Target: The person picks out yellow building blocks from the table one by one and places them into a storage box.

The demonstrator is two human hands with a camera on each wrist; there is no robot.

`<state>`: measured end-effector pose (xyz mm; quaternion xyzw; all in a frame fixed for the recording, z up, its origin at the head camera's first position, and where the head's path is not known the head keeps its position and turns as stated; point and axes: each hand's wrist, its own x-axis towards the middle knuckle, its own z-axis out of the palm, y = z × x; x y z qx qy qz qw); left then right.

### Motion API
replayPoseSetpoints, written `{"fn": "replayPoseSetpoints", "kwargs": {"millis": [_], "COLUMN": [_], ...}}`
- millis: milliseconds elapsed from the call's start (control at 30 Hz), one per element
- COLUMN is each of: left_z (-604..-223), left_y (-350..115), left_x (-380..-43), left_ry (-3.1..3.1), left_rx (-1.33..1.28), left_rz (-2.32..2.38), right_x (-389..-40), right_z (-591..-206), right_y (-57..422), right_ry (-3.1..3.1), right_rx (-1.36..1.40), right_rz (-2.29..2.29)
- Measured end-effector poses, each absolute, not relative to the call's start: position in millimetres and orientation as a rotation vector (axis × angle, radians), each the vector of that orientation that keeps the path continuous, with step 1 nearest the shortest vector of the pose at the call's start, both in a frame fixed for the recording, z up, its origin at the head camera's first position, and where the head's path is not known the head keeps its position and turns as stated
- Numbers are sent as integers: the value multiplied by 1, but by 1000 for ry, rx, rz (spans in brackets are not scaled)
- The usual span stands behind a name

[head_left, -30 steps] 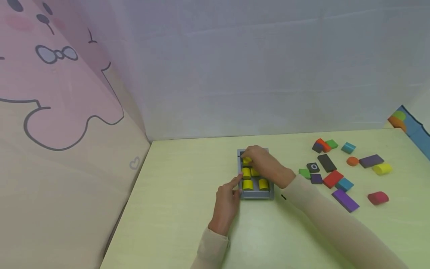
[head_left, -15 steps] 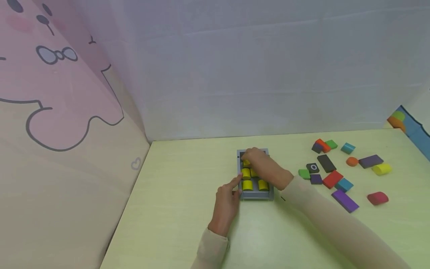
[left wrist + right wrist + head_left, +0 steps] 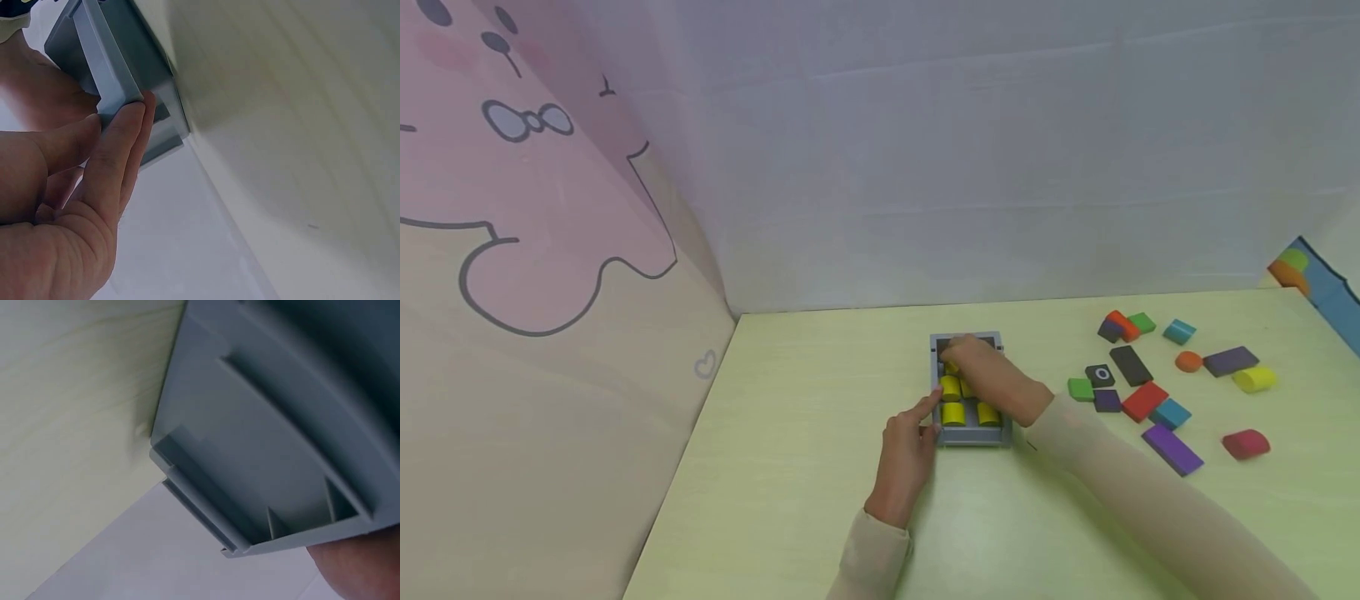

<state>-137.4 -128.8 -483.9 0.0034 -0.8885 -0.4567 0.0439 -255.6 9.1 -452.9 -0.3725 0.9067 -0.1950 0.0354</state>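
A small grey open box [image 3: 974, 437] stands on the table with several yellow rounded blocks [image 3: 952, 414] inside. My left hand [image 3: 904, 457] grips the box at its near left corner. In the left wrist view, the thumb and fingers of my left hand [image 3: 81, 194] lie on either side of the grey corner. My right hand [image 3: 994, 371] reaches over the box from the right, its fingers bent down onto a yellow block [image 3: 952, 367] in the far left part. That hand hides part of the box and some blocks. In the right wrist view, the grey box wall [image 3: 250, 450] fills much of the picture.
To the right lie several loose coloured blocks, among them a red one [image 3: 1145, 402], a purple one [image 3: 1172, 448], a black one [image 3: 1130, 365] and a yellow rounded one [image 3: 1255, 379]. A pale wall [image 3: 925, 208] stands behind the table [image 3: 805, 417].
My right hand has shifted slightly toward the near side, the yellow block under its fingers with it. More of the box's dark far end shows. My left hand stays in place.
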Motion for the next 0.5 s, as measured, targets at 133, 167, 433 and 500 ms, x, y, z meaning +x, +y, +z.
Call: {"fn": "replayPoseSetpoints", "kwargs": {"millis": [133, 167, 433, 500], "left_z": [-484, -484, -483, -482], "left_y": [-129, -129, -129, -129], "left_x": [-137, -138, -137, -137], "left_ry": [-2714, -2713, -2712, -2710], "left_rx": [3, 1, -12, -18], "left_rz": [-1387, -1386, -1368, -1369], "right_x": [-256, -256, -256, -256], "right_z": [-453, -454, -458, -459], "right_y": [9, 9, 8, 8], "right_ry": [2782, 2782, 2794, 2794], "right_rx": [-1155, -1157, -1152, -1159], "right_rz": [-610, -606, -565, -568]}}
